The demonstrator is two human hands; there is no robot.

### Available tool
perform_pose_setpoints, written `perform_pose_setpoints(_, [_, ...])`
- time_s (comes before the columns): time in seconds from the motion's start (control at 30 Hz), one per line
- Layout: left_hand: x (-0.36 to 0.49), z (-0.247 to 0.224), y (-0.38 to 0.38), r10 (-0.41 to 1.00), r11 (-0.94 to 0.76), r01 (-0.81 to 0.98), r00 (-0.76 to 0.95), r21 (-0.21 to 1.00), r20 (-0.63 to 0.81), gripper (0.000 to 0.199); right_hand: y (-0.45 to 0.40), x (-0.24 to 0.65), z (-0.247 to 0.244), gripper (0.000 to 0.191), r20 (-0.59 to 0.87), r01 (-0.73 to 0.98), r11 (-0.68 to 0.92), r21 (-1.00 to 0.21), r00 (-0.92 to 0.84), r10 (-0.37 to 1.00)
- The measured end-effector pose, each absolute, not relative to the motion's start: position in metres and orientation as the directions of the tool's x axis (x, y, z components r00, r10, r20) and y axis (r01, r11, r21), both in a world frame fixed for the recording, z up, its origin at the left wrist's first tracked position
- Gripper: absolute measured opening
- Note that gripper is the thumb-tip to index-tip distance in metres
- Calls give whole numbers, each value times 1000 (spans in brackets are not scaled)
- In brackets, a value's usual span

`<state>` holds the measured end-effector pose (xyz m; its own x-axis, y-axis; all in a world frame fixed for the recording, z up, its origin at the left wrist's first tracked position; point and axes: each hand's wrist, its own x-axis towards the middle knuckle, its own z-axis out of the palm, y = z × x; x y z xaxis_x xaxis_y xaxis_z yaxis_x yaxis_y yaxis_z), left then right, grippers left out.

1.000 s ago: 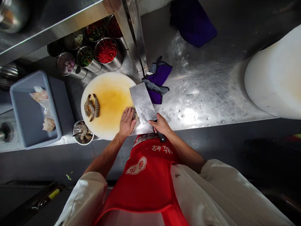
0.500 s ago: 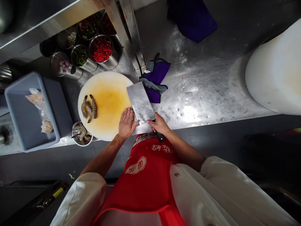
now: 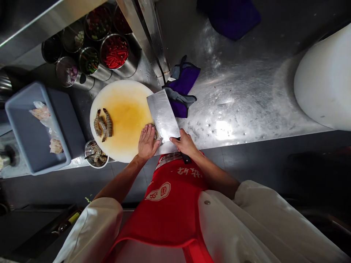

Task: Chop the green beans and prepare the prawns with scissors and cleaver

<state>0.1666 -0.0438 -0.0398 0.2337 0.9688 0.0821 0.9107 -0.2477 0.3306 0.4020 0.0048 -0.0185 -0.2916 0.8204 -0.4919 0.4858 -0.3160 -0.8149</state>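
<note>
Dk flr (image 3: 252, 160), shiny metal ctr (image 3: 246, 98) w/ shelf (image 3: 55, 25) abv.

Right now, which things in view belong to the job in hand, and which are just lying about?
In the job:
cleaver, in the right hand
round board, below the left hand
piece by that hand, partly hidden
three prawns on the board, probably
bowl of prawns beside it, probably

Apparently lying about:
purple-and-grey cloth
grey bin
steel containers
white round object
</note>
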Motion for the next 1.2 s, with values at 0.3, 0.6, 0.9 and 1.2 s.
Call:
perform_pose_setpoints(0.3, [167,-44,-43,967,-252,917,225,308,119,69,8,417,-10,23,-508,588,-231,-776,-364,781])
perform_pose_setpoints(0.6, [169,-46,-43,969,-230,920,186,318,161,60,10,436,3,20,-543,620,-208,-757,-419,728])
perform_pose_setpoints(0.9, [172,-50,-42,975,-195,918,144,346,168,56,5,462,8,19,-543,650,-141,-747,-473,694])
perform_pose_setpoints(1.2, [172,-46,-43,974,-206,909,156,361,163,59,19,465,9,19,-558,638,-148,-756,-510,654])
